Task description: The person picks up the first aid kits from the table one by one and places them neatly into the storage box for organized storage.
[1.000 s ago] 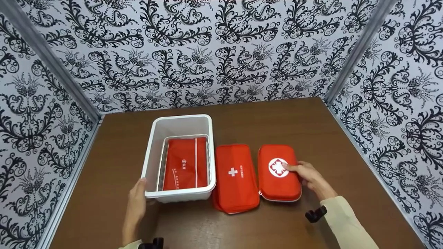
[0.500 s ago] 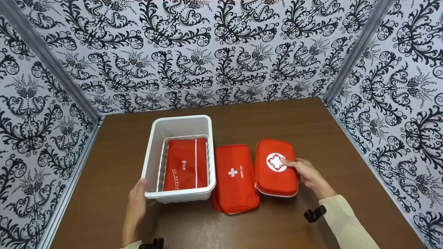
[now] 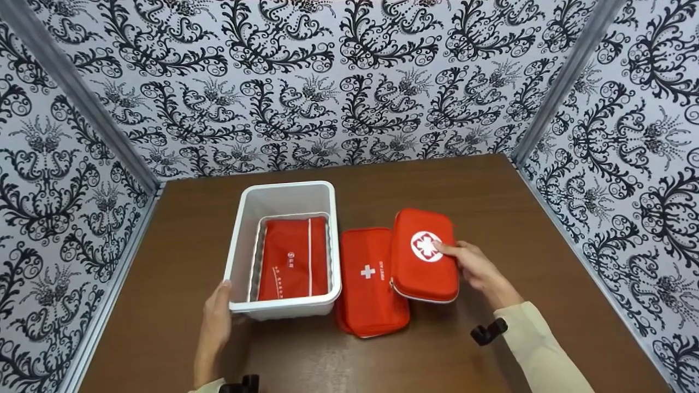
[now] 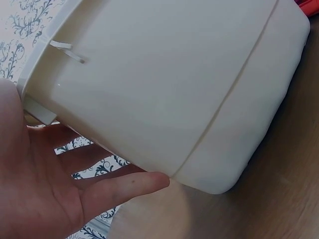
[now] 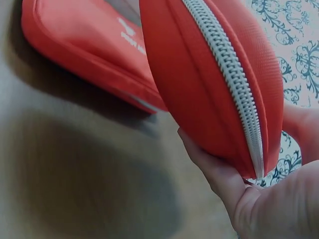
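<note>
The right hand [image 3: 480,270] grips a red case [image 3: 426,281] by its side, thumb on top, holding it above the desk [image 3: 338,360]; the left hand [image 3: 215,314] holds the near-left corner of a white bin [image 3: 235,245]. The case is rounded, with a white cross badge [image 3: 419,240] and pale zip [image 5: 227,64]. From above, it partly covers a flat red pouch [image 3: 371,305] and hides most right-hand fingers. Lettering on the pouch inside the bin [image 3: 286,240] is too small to read.

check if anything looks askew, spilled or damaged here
Only one small thing: beside the bin, a red edge juts out at the pouch's lower left, perhaps a second one stacked unevenly beneath. The case tilts, but the right hand holds it up, so that seems normal. No spill or damage shows.
</note>
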Available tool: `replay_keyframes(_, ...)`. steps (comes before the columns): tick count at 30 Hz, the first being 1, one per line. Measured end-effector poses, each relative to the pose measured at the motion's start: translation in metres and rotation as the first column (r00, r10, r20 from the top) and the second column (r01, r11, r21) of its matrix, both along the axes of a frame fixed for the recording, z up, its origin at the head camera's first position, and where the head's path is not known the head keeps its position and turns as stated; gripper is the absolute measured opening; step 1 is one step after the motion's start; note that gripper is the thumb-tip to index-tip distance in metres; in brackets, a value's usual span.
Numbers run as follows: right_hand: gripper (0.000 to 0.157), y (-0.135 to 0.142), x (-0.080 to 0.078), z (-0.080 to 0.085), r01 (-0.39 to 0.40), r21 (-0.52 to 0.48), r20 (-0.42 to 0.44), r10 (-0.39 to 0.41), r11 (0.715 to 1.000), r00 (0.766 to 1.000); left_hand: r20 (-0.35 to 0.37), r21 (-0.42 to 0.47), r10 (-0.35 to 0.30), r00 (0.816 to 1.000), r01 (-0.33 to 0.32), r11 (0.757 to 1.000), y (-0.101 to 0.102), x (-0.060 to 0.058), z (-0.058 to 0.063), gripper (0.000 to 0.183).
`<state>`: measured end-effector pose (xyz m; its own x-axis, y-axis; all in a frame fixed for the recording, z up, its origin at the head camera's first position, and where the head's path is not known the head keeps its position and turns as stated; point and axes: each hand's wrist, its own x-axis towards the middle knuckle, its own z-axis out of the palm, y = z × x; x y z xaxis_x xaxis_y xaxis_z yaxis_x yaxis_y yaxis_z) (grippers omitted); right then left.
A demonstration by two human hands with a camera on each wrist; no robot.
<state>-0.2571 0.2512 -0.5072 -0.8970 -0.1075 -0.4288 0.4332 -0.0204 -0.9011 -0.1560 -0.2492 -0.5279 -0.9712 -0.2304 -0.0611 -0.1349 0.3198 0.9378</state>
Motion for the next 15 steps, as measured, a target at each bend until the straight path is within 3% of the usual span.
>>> replay_keyframes(15, 0.05, -0.022, -0.004, 0.013, -0.07, -0.052, -0.018, 0.07, 0.996, 0.997, 0.021, -0.032, -0.004, 1.0, 0.005, 0.999, -0.001, -0.001, -0.001, 0.061)
